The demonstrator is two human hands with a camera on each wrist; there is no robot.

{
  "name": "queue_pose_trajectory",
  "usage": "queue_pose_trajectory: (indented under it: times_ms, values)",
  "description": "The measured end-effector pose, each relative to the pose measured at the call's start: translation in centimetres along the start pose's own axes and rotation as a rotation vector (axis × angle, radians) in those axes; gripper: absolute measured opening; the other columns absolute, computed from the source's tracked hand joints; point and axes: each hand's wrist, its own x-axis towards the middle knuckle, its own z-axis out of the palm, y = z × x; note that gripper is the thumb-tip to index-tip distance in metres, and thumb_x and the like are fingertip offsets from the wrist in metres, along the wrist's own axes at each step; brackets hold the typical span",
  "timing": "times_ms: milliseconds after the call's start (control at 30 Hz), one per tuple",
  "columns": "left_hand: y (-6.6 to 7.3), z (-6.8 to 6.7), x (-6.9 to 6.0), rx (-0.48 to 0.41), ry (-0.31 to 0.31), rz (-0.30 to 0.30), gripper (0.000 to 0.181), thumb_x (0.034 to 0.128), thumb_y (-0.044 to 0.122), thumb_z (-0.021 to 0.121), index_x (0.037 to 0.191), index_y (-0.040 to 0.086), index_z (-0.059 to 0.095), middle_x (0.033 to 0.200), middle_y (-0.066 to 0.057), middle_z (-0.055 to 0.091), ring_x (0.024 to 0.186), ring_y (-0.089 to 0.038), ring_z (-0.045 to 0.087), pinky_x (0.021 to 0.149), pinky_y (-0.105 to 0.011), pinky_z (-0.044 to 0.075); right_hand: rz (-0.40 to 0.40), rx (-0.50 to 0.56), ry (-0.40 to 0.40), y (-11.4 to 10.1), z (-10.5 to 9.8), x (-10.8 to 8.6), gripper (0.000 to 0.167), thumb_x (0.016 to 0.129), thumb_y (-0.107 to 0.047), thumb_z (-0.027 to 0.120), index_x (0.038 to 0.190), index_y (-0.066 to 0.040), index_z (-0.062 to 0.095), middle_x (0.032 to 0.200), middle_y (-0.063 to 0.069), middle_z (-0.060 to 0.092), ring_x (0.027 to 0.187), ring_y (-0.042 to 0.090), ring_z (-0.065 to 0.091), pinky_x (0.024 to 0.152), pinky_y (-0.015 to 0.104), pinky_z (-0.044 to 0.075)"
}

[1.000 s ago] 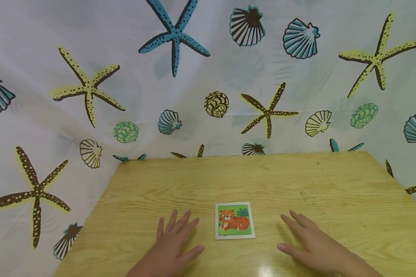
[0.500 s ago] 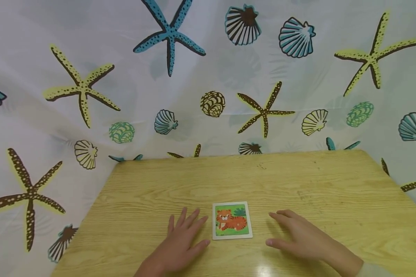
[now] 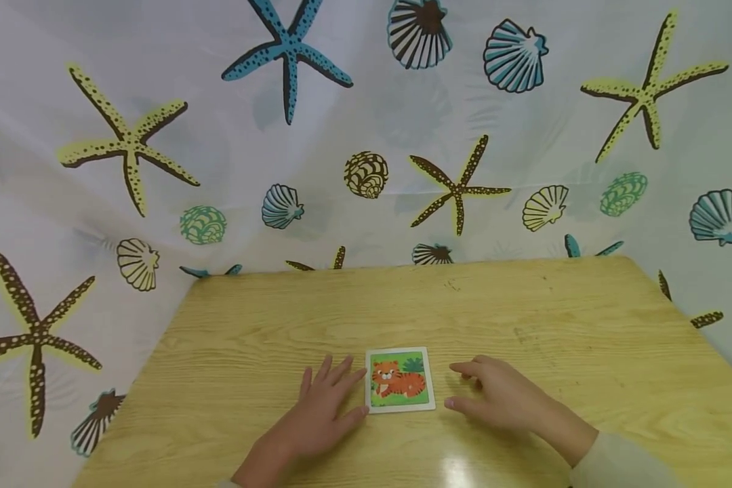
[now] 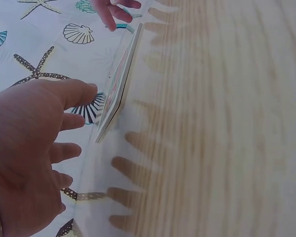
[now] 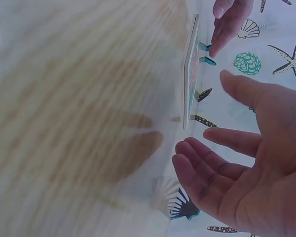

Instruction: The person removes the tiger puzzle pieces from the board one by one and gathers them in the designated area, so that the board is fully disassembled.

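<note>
A square, white-bordered picture board (image 3: 399, 379) with an orange tiger on green lies flat on the wooden table. At its left edge is my left hand (image 3: 323, 413), fingers spread and thumb nearest the board; in the left wrist view, a narrow gap shows between the thumb (image 4: 84, 93) and the board (image 4: 119, 86). My right hand (image 3: 503, 396) hovers just off the right edge. Its thumb and index finger are extended toward the board, and the other fingers bend loosely, as the right wrist view shows. Neither hand holds anything.
The wood-grain table (image 3: 268, 318) spreads around the board. A white cloth (image 3: 317, 163) printed with starfish and shells hangs behind the table and along its sides. Light glares off the table near the front.
Both hands have moved inward toward the board, the right one farther. Its fingers have drawn together somewhat. The head view has shifted slightly; the board stays in place on the table.
</note>
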Motion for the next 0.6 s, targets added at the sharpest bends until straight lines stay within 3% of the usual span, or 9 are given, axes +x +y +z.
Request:
queue_pose_trajectory:
  times_ms: [300, 600]
  values:
    - [0.0, 0.2, 1.0, -0.081, 0.001, 0.035, 0.057, 0.1047, 0.030, 0.064, 0.154, 0.005, 0.049, 0.168, -0.024, 0.025, 0.156, -0.053, 0.004, 0.122, -0.073, 0.002, 0.046, 0.095, 0.036, -1.1, 0.5, 2.1, 0.049, 0.090, -0.026, 0.083, 0.126, 0.006, 0.071, 0.107, 0.014, 0.073, 0.076, 0.007, 0.064, 0.067, 0.027, 0.056]
    - [0.2, 0.5, 1.8, -0.114, -0.014, 0.037, 0.058, 0.1061, 0.031, 0.062, 0.156, 0.005, 0.047, 0.169, -0.021, 0.024, 0.157, -0.049, 0.005, 0.118, -0.075, 0.021, 0.062, 0.069, 0.079, -1.7, 1.5, 4.3, 0.038, 0.087, -0.020, 0.085, 0.116, 0.003, 0.075, 0.095, 0.007, 0.072, 0.085, 0.015, 0.065, 0.075, 0.035, 0.058]
